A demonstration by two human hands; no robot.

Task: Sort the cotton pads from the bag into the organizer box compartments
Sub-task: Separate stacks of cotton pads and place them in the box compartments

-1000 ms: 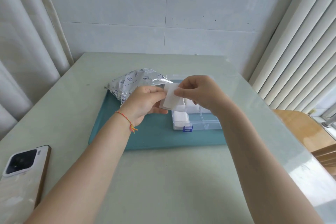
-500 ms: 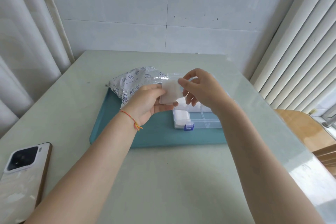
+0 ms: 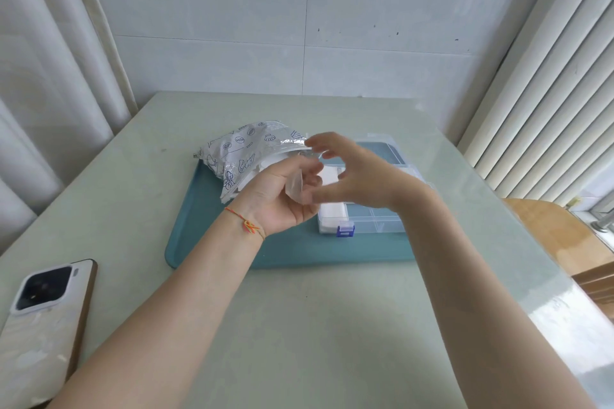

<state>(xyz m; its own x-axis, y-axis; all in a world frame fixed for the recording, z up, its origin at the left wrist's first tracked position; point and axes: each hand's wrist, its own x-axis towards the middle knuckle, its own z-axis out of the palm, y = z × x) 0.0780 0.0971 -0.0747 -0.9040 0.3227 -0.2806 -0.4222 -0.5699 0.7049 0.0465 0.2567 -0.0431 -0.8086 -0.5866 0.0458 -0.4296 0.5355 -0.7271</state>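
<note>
Item: we are pinching a blurred cotton pad (image 3: 296,189) in our left hand (image 3: 279,196), our right hand (image 3: 357,176) spreading open-fingered beside it, risking dropping it short of the organizer box (image 3: 375,219) below.

Crinkled glossy foil bag (image 3: 247,149), clear plastic organizer box (image 3: 375,221), glossy table (image 3: 299,325)

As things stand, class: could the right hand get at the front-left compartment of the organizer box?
Probably yes: the right hand hovers just above the organizer box, whose lid is open; only the left hand holding a cotton pad is close by.
</note>
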